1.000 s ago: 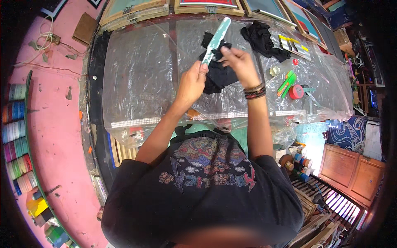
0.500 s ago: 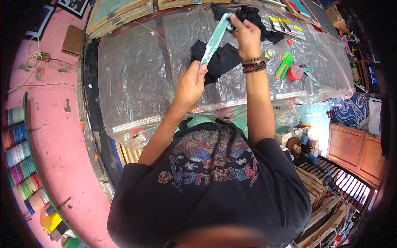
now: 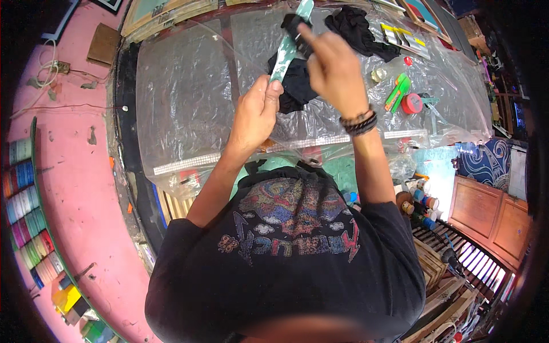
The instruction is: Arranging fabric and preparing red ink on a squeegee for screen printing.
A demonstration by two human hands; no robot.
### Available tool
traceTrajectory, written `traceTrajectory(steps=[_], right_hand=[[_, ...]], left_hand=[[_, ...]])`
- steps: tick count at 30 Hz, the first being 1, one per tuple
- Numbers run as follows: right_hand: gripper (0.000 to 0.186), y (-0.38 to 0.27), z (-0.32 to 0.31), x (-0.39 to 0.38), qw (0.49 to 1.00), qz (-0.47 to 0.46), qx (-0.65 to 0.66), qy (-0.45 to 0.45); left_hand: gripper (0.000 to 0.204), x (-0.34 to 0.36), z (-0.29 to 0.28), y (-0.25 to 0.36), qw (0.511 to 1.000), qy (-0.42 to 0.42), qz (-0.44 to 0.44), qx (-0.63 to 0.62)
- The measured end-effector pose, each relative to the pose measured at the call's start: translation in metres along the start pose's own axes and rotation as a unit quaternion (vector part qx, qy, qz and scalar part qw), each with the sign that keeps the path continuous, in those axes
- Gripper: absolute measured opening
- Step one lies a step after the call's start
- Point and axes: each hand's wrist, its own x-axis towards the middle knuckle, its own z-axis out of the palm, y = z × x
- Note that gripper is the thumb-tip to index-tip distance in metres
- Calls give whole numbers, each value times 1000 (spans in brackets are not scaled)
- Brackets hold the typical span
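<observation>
My left hand [image 3: 255, 110] is closed round the lower end of a long, flat, pale green strip [image 3: 284, 56] with whitish patches; its kind is unclear. The strip slants up and away over the table. A bunched black cloth [image 3: 296, 34] lies against the strip's upper part. My right hand [image 3: 337, 74] has its fingers on this cloth, pressing it to the strip; some fingertips are hidden. Below the strip, more black cloth [image 3: 298, 91] rests on the plastic-covered table.
Clear plastic sheeting [image 3: 177, 97] covers the table. To the right lie a heap of black cloth [image 3: 357, 31], a bright green tool [image 3: 398, 91], a red roll [image 3: 412, 103] and a small clear jar [image 3: 378, 74]. Wooden frames [image 3: 166, 17] line the far edge; a pink wall [image 3: 74, 148] stands left.
My right hand has left the strip's far end and come nearer, now with black cloth against the strip. The strip has tilted more upright, its far end further away.
</observation>
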Motion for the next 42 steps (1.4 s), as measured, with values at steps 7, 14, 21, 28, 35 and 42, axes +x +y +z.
traceTrajectory(steps=[7,14,21,28,35,42], right_hand=[[46,13,-10,10,996,-86,-33,-11],[40,-12,-3,-4,982,-176,64,-27],[37,-7,-6,18,993,-114,-6,24],[34,-8,14,-7,994,-90,49,-31],[31,-6,20,14,997,38,39,56],[32,-20,14,-2,990,-99,89,-51]], left_hand=[[36,-3,-4,-3,1000,-14,-3,7],[36,-1,-8,-3,1000,-4,11,-9],[34,0,-13,2,997,-25,26,62],[36,5,-16,-1,997,2,49,59],[36,6,-22,4,993,13,70,95],[35,5,-21,-4,995,5,70,72]])
